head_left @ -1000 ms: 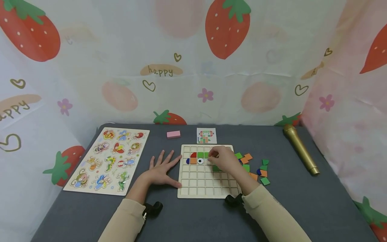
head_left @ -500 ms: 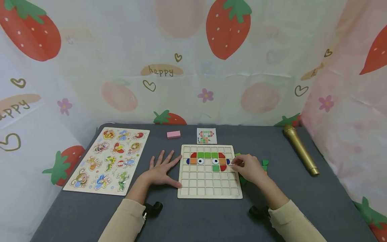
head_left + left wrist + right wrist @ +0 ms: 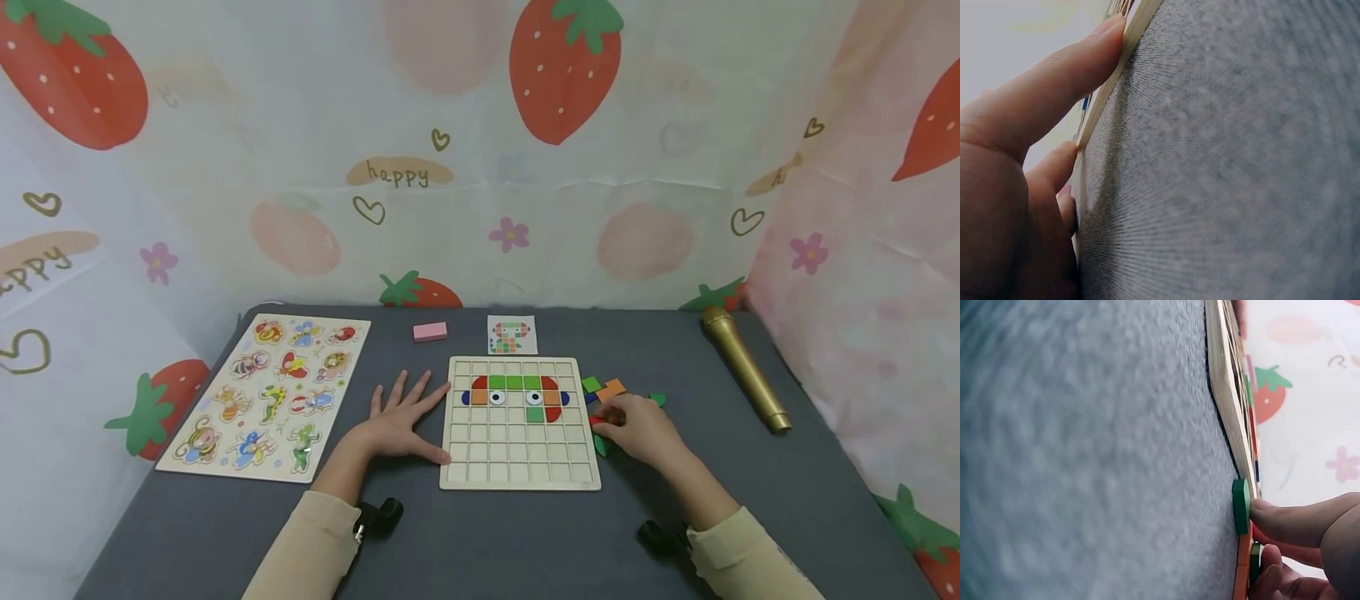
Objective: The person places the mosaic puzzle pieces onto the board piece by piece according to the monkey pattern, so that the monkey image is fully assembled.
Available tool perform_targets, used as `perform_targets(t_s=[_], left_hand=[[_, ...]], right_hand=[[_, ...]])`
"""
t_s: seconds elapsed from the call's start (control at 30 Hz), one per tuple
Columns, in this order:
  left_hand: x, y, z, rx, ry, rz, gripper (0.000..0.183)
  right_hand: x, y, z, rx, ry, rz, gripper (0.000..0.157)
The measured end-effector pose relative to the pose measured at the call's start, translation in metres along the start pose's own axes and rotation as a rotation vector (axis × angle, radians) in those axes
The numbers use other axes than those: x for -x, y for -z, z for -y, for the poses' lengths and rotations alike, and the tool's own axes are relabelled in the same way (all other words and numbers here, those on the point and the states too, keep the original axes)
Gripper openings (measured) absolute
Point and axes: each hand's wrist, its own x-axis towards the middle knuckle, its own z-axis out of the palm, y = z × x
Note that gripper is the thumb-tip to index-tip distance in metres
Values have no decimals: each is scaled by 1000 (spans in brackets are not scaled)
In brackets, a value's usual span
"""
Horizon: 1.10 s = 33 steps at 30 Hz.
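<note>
A wooden grid board (image 3: 519, 473) lies flat, with coloured tiles set in its upper rows: red corners, green squares, blue ends and two eye tiles (image 3: 497, 398). My left hand (image 3: 401, 429) is spread on the cloth, thumb and index fingertips touching the board's left edge; the left wrist view shows these fingers (image 3: 1079, 81) against its side. Beside the right edge, my right hand (image 3: 641, 429) pinches a red tile (image 3: 596, 420) between thumb and curled fingers, low among loose tiles. In the right wrist view, the thumb (image 3: 1291, 519) is right at a green rounded tile (image 3: 1241, 506).
Loose green tiles (image 3: 591, 384) and orange tiles (image 3: 611, 388) lie right of the board, partly under the hand. A pattern card (image 3: 512, 335) and a pink block (image 3: 430, 332) sit behind it. An insect puzzle board (image 3: 262, 400) lies left, a gold microphone (image 3: 746, 371) right.
My right hand has moved from over the board rightward to the loose tiles, uncovering an eye tile, red corners and a blue end on the board. My left hand stays put.
</note>
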Motion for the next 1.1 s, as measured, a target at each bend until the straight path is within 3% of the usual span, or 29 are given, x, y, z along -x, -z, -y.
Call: perform_targets(t_s=[0.67, 1.1], left_hand=[[1, 2, -2, -6, -1, -2, 115], [0, 1, -1, -6, -2, -1, 116]], right_hand=[[-1, 7, -6, 4, -21, 28, 20], [10, 21, -14, -25, 66, 98, 19]])
